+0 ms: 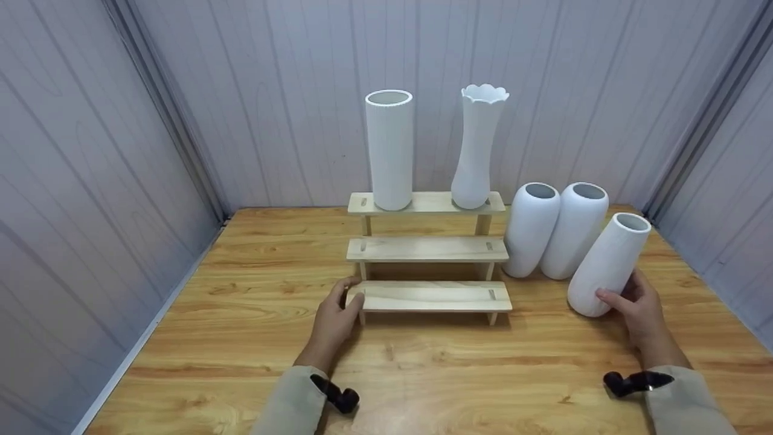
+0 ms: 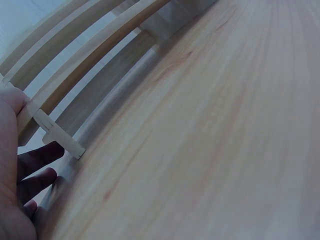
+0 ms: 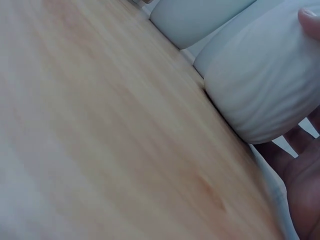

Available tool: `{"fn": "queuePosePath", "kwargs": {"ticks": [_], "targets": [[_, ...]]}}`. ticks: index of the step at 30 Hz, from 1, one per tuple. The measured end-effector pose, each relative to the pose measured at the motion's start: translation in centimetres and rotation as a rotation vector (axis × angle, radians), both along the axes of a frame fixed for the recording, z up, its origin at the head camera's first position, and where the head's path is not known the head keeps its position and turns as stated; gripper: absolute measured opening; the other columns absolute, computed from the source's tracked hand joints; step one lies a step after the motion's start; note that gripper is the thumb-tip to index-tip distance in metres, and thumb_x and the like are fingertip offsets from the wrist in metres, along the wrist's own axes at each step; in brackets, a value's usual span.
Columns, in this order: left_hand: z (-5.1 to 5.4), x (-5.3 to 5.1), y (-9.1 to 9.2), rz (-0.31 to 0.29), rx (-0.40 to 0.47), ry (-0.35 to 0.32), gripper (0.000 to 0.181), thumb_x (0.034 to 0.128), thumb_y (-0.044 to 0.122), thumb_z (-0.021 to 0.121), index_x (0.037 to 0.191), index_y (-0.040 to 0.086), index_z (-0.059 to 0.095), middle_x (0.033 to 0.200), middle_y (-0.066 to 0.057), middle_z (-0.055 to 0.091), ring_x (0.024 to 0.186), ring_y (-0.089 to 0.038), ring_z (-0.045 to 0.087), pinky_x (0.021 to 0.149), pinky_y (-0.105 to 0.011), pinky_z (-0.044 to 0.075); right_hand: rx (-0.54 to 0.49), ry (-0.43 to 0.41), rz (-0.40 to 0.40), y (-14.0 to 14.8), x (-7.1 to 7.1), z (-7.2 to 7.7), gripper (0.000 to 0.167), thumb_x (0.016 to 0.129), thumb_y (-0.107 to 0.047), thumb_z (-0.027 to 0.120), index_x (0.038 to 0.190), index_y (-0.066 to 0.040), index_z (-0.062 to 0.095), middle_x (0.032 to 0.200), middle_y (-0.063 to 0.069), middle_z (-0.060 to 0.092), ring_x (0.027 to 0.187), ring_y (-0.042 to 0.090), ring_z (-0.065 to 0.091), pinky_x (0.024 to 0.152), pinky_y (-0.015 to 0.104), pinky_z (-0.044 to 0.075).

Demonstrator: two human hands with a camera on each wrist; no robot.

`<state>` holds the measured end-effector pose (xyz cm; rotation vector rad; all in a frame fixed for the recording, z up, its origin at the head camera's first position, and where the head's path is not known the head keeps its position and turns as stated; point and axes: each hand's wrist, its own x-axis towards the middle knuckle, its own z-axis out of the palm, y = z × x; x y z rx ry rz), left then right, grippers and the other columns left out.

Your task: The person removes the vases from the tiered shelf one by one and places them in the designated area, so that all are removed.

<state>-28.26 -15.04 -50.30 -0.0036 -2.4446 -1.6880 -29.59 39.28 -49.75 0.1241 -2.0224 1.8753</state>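
A three-tier wooden display stand [image 1: 430,295] stands at the middle of the table. At the left end of its lowest tier my left hand [image 1: 334,317] holds on, thumb at the shelf's edge; in the left wrist view several fingers [image 2: 41,159] spread beside the stand's leg [image 2: 60,134]. My right hand [image 1: 645,314] grips the lower part of a white tapered vase [image 1: 611,263], thumb in front and the other fingers behind. In the right wrist view faint ridges show on this vase [image 3: 260,90], its base at the tabletop.
On the top tier stand a straight cylindrical white vase [image 1: 391,154] and a white vase with a scalloped rim [image 1: 477,154]. Two smooth white vases [image 1: 532,229] stand close together right of the stand. Panelled walls [image 1: 290,90] enclose the wooden table [image 1: 241,338] at the back and sides.
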Motion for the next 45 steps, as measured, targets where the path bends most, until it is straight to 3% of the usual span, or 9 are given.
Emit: {"fn": "queuePosePath", "kwargs": {"ticks": [2,5,9,13,20,30,38,45], "targets": [[0.0,0.0,0.0,-0.002,-0.007,0.002,0.034,0.102,0.033,0.06,0.135,0.025,0.06,0.065,-0.011,0.067,0.097,-0.026,0.066,0.102,-0.042,0.041,-0.004,-0.006,0.001,0.3,-0.1,-0.1,0.063,0.087,0.005,0.071,0.139,-0.025,0.053,0.119,-0.017,0.062,0.108,0.002,0.056,0.088,0.011,0.043],[-0.1,0.1,0.0,0.004,-0.017,0.015,0.033,0.1018,0.032,0.061,0.133,0.024,0.061,0.099,-0.016,0.074,0.108,-0.032,0.066,0.106,-0.045,0.042,0.006,-0.012,-0.014,0.6,-0.2,-0.2,0.061,0.087,0.004,0.072,0.135,-0.027,0.054,0.116,-0.018,0.062,0.106,0.001,0.056,0.087,0.01,0.043],[0.1,0.1,0.1,0.025,-0.028,0.027,0.031,0.1007,0.03,0.063,0.131,0.023,0.063,0.146,-0.01,0.055,0.141,-0.03,0.044,0.116,-0.048,0.034,0.03,-0.019,-0.037,1.1,-0.4,-0.3,0.06,0.088,0.002,0.072,0.139,-0.024,0.053,0.117,-0.019,0.061,0.108,0.0,0.055,0.088,0.01,0.042],[0.2,0.1,0.1,0.028,-0.03,0.013,0.032,0.1005,0.03,0.062,0.132,0.024,0.063,0.148,-0.009,0.053,0.143,-0.031,0.041,0.116,-0.05,0.033,0.055,-0.052,-0.052,1.5,-0.5,-0.3,0.068,0.09,-0.004,0.072,0.151,-0.016,0.044,0.121,-0.019,0.056,0.114,0.001,0.051,0.09,0.008,0.04],[0.1,0.2,0.1,0.012,-0.019,-0.007,0.033,0.1015,0.031,0.061,0.134,0.024,0.061,0.152,-0.009,0.049,0.145,-0.033,0.037,0.117,-0.049,0.032,0.018,-0.078,-0.065,2.5,-1.5,-0.3,0.075,0.092,-0.007,0.072,0.157,-0.01,0.036,0.121,-0.019,0.054,0.116,0.002,0.049,0.089,0.008,0.041],[0.1,0.2,0.2,0.032,-0.015,-0.01,0.032,0.1013,0.029,0.061,0.132,0.023,0.061,0.153,-0.009,0.048,0.146,-0.032,0.037,0.118,-0.046,0.031,0.089,-0.13,-0.087,3.5,-2.7,-0.1,0.075,0.095,-0.016,0.071,0.159,-0.017,0.032,0.135,-0.012,0.05,0.123,0.005,0.046,0.089,0.006,0.041],[0.1,0.1,0.3,0.028,-0.035,-0.002,0.033,0.1008,0.03,0.061,0.133,0.023,0.062,0.15,-0.008,0.052,0.144,-0.03,0.039,0.118,-0.049,0.031,-0.034,-0.121,-0.028,4.1,-3.6,-0.3,0.076,0.094,-0.01,0.071,0.16,-0.02,0.033,0.144,-0.005,0.045,0.123,0.007,0.045,0.087,0.006,0.041],[0.1,0.0,0.1,0.023,-0.036,0.023,0.032,0.1009,0.028,0.062,0.132,0.022,0.062,0.148,-0.008,0.053,0.144,-0.029,0.039,0.118,-0.047,0.031,-0.022,-0.138,-0.041,3.9,-4.3,-0.2,0.074,0.094,-0.015,0.073,0.158,-0.023,0.036,0.148,-0.002,0.043,0.126,0.01,0.044,0.084,0.005,0.043]]}}
